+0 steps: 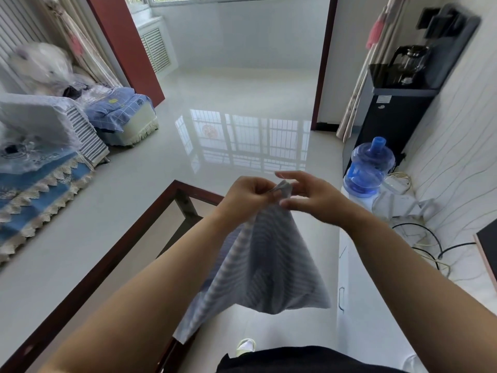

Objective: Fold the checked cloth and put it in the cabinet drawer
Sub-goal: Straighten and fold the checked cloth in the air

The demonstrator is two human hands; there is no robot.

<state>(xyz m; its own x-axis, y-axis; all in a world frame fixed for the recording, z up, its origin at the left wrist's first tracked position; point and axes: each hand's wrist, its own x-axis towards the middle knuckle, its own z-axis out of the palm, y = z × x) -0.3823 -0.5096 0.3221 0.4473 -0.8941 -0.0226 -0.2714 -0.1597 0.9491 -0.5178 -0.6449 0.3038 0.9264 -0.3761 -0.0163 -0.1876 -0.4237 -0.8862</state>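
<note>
The checked cloth (266,262), grey-blue with pale lines, hangs in the air in front of me, gathered to a point at the top. My left hand (246,196) pinches that top corner between curled fingers. My right hand (309,196) is right beside it, thumb and fingertips at the same corner, the other fingers spread. The cloth drapes down over the glass table's edge and the floor. A white cabinet (343,265) with a drawer handle (341,298) stands low at the right, partly behind my right forearm.
A glass coffee table with a dark wood frame (113,254) lies below left. A covered sofa (40,168) fills the left side. At the right stand a blue water bottle (368,165), a black water dispenser (398,103) and loose cables (419,238). Glossy floor stretches ahead.
</note>
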